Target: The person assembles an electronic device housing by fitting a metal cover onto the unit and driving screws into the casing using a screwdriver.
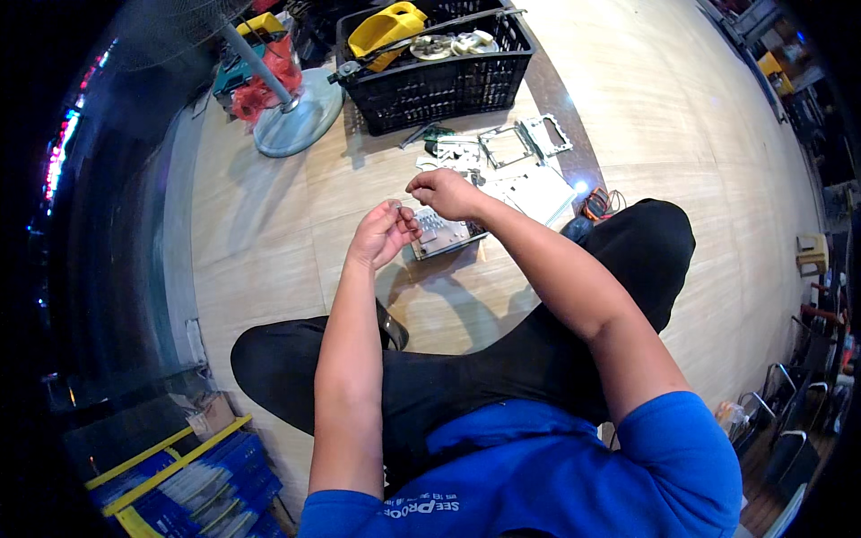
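My left hand (384,235) is raised at the near left corner of a boxy metal electronic unit (441,238). Its fingers are curled in a pinch, and whatever is between them is too small to make out. Over the unit's far side hovers my right hand (446,194), palm down, thumb and fingertips pressed together; anything between them is hidden. The unit rests on the floor with a row of slots or terminals on its pale top. Just beyond lie a flat white panel (538,191), thin metal frames (507,146) and a white bracket (545,134).
A black plastic crate (435,90) holding a yellow tool case (386,34) stands beyond the parts. Left of it is a standing fan's round base (300,117). An orange-and-black meter (595,204) with wires lies by my right knee. Blue-and-yellow racking (193,484) is at lower left.
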The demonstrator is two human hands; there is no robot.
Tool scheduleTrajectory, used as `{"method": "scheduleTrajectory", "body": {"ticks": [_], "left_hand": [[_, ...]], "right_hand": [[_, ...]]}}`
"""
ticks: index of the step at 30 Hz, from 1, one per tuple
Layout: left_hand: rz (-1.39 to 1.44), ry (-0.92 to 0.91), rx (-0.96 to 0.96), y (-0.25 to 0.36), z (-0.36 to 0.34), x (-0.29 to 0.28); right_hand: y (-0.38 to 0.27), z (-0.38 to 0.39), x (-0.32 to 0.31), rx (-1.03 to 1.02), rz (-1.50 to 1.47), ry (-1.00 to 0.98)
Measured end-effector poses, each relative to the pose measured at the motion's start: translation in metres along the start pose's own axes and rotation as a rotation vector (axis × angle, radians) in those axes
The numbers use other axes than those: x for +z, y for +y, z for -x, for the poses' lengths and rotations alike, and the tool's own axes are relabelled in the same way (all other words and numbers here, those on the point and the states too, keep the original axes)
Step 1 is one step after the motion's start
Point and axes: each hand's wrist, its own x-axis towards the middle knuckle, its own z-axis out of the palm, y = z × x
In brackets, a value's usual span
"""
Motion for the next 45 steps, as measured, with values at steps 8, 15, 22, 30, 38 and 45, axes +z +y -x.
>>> {"method": "scheduleTrajectory", "body": {"ticks": [8, 15, 22, 30, 38, 45], "left_hand": [[-0.121, 0.331, 0.121, -0.008, -0.001, -0.022], [-0.485, 0.845, -0.058, -0.042, 0.014, -0.026], [-0.308, 0.75, -0.113, -0.07, 0.015, -0.015], [-0.345, 0.714, -0.147, -0.063, 0.014, -0.011], [-0.452, 0.654, -0.156, -0.061, 0.011, -0.017], [-0.496, 0.682, -0.14, -0.066, 0.003, -0.023]], "right_hand": [[0.05, 0.005, 0.006, 0.151, 0.577, 0.015], [0.074, -0.011, 0.021, 0.204, 0.785, -0.225], [0.082, -0.027, 0.025, 0.332, 0.66, -0.307], [0.1, -0.037, 0.024, 0.316, 0.699, -0.373], [0.105, -0.033, 0.015, 0.338, 0.633, -0.451], [0.102, -0.026, 0.015, 0.282, 0.583, -0.277]]}}
